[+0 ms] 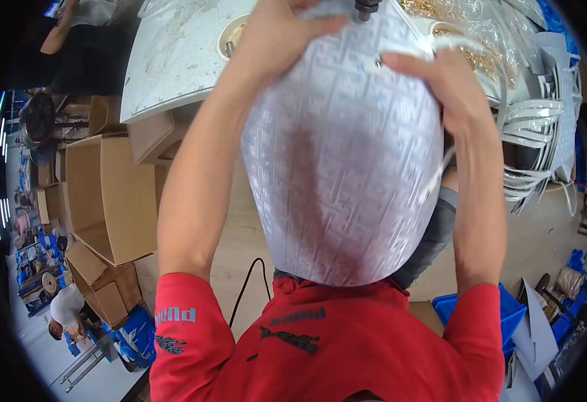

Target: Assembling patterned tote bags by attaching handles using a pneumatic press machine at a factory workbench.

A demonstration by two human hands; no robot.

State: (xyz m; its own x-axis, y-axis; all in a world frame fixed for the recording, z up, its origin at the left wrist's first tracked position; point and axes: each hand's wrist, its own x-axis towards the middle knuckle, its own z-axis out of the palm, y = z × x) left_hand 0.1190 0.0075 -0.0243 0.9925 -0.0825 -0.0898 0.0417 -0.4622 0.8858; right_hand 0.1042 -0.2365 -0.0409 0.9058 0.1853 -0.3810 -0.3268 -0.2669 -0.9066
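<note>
A large silvery-white piece (347, 154) with an embossed maze-like pattern, soft and bag-like in shape, hangs in front of me from the table edge to my lap. My left hand (280, 37) grips its upper left edge, thumb laid across the surface, the other fingers partly out of frame. On the upper right edge my right hand (454, 84) is closed, its thumb pressing beside a small metal fitting (378, 63) and its fingers mostly hidden behind. A dark metal machine post (367, 8) points down at the top of the piece, between my hands.
The white worktable (172, 50) carries a round bowl (231, 35) of metal parts. Gold-coloured hardware (481, 63) in clear plastic and white straps (535, 127) lie at right. Cardboard boxes (109, 194) stand at left, a blue crate (501, 308) at lower right. Another person (72, 311) bends at far left.
</note>
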